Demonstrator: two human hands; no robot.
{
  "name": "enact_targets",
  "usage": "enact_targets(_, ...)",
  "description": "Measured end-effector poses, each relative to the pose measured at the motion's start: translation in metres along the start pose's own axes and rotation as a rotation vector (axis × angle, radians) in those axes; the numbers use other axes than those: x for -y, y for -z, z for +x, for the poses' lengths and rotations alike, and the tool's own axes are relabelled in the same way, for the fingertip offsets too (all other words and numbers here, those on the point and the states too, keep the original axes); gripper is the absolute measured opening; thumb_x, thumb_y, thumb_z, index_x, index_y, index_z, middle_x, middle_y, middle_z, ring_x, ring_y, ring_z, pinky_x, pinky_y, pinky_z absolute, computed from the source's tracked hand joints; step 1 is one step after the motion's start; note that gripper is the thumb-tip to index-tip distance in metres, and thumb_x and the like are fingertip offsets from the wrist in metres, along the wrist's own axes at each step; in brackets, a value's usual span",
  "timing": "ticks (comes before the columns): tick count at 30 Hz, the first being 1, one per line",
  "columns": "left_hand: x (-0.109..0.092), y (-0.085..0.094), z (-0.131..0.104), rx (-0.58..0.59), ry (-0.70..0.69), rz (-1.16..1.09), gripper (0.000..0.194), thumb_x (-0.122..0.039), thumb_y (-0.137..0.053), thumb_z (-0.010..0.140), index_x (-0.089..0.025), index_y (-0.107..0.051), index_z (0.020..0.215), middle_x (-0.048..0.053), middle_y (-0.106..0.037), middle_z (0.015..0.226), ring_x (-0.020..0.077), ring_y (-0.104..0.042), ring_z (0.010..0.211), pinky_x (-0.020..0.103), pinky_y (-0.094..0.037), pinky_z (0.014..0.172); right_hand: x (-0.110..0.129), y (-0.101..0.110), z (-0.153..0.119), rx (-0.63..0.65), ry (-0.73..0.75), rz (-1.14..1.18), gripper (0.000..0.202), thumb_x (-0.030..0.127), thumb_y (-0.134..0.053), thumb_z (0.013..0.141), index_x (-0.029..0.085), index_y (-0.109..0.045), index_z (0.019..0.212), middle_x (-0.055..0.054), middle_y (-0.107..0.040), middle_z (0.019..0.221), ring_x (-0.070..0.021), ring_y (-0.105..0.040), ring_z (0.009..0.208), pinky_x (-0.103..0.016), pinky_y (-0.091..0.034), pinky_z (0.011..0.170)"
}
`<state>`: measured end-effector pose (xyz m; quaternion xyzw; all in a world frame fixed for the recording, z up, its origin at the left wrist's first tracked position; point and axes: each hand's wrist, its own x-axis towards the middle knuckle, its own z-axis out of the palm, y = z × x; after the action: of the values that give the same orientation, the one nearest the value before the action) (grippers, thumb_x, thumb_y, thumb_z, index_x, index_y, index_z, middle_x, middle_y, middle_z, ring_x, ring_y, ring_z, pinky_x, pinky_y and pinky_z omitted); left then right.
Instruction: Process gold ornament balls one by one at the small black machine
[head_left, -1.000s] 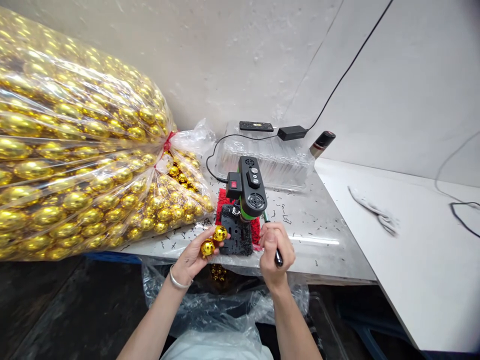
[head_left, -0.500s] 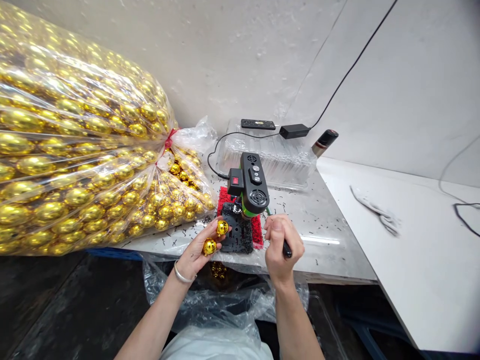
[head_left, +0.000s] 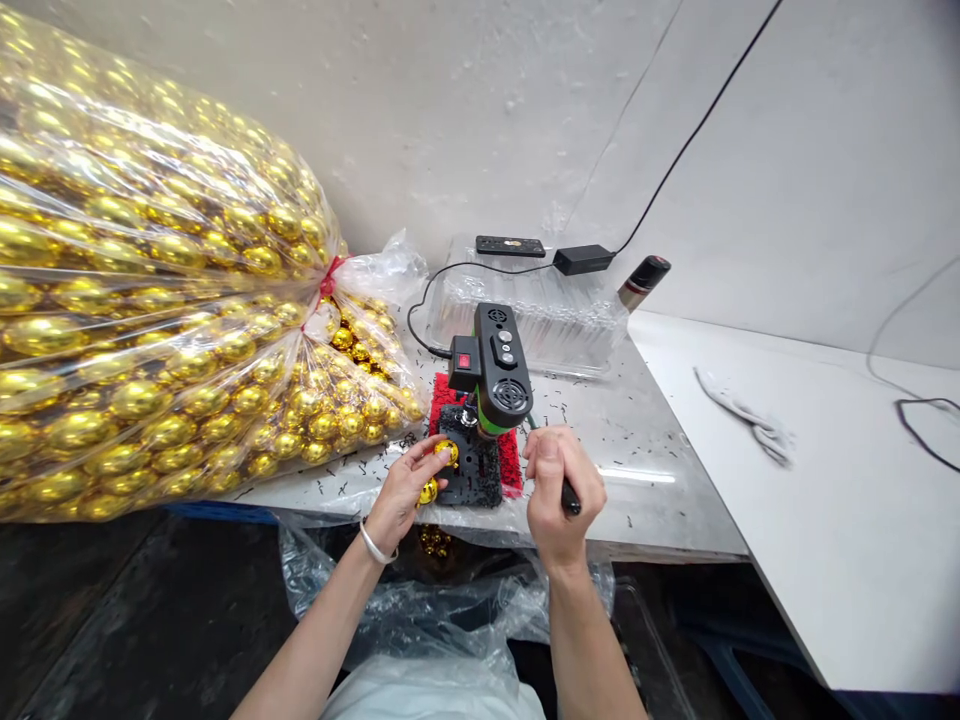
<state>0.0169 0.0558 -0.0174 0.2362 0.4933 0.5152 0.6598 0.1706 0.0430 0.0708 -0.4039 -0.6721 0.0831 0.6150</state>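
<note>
My left hand [head_left: 405, 490] is closed around two shiny gold ball ornaments, just left of a small black bench press [head_left: 504, 365]. One gold ball ornament [head_left: 447, 453] sits at the fingertips; the other ball [head_left: 428, 491] shows partly under the fingers. My right hand [head_left: 564, 490] makes a fist around the press's lever handle [head_left: 571, 498], whose black end pokes out below. The black base plate [head_left: 469, 470] of the press rests on a red mat [head_left: 511, 465]. What lies under the press head is partly hidden.
A huge clear bag of gold balls [head_left: 165, 330], tied in red, fills the left. Behind the press stand a clear plastic tray [head_left: 525, 320], a power adapter [head_left: 583, 260] and a dark bottle [head_left: 643, 282]. Gloves [head_left: 742, 415] lie right. Plastic sheeting [head_left: 420, 610] hangs below the table edge.
My left hand has turned over, fingers now curled over the balls, with one ball more covered. My right hand keeps its grip on the lever. The view has shifted slightly.
</note>
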Motion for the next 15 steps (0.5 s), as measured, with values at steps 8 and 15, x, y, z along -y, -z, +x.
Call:
enact_targets(8, 0.018, -0.010, 0.019, 0.006, -0.199, 0.285, 0.048, -0.039, -0.077, 0.062, -0.016, -0.065, 0.103, 0.009, -0.073, 0.101, 0.0220, -0.067, 0.092, 0.030, -0.053, 0.073, 0.001, 0.001, -0.002, 0.014, -0.004, -0.034, 0.027, 0.012, -0.041, 0.091, 0.020, -0.046, 0.065, 0.001, -0.049, 0.063, -0.0122, -0.051, 0.062, -0.028, -0.038, 0.058)
enact_targets(15, 0.023, -0.011, 0.026, 0.041, -0.404, 0.611, 0.033, -0.030, -0.067, 0.074, -0.019, -0.063, 0.106, 0.007, -0.073, 0.102, 0.0219, -0.067, 0.098, 0.037, -0.049, 0.092, -0.001, 0.003, -0.004, 0.040, 0.019, -0.035, 0.025, 0.007, -0.041, 0.090, 0.020, -0.046, 0.068, 0.001, -0.049, 0.065, -0.0116, -0.050, 0.064, -0.027, -0.039, 0.059)
